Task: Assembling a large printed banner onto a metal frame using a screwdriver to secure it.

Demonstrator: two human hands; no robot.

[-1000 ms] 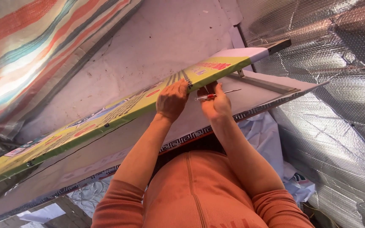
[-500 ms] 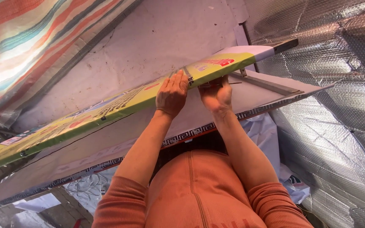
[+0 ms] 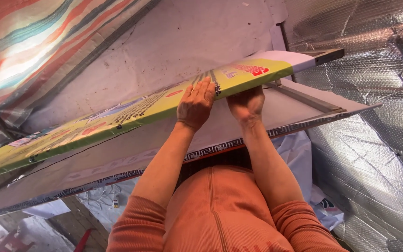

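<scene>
1. Head view, the thing in hand: both my hands are on a long printed board (image 3: pixel 131 114), yellow-green with coloured panels. It runs slantwise from the lower left to the upper right, where its white end sits by a dark metal bar (image 3: pixel 327 55).

2. Head view, my left hand (image 3: pixel 195 103): it lies flat on the printed face, fingers stretched and close together, tips pointing up over the board's middle. It presses rather than grips; nothing is closed inside it.

3. Head view, my right hand (image 3: pixel 246 103): it sits just beside the left, under the board's lower edge, with the fingers curled up behind the board. I see the back of the hand only, so I cannot tell how tightly it holds or whether anything small is in it.

4. Head view, surroundings: below the board lies a pale sheet with a black key-pattern border (image 3: pixel 220 148). Silver bubble foil (image 3: pixel 378 140) covers the right side, a striped tarp (image 3: pixel 29 42) the upper left, and a stained white wall (image 3: pixel 183 42) stands behind.

5. Step, as I judge it: I am steadying the board against my palms, lining it up.

6. Next move, as I judge it: even pressure from both hands, so the long free end does not sag or twist.
</scene>
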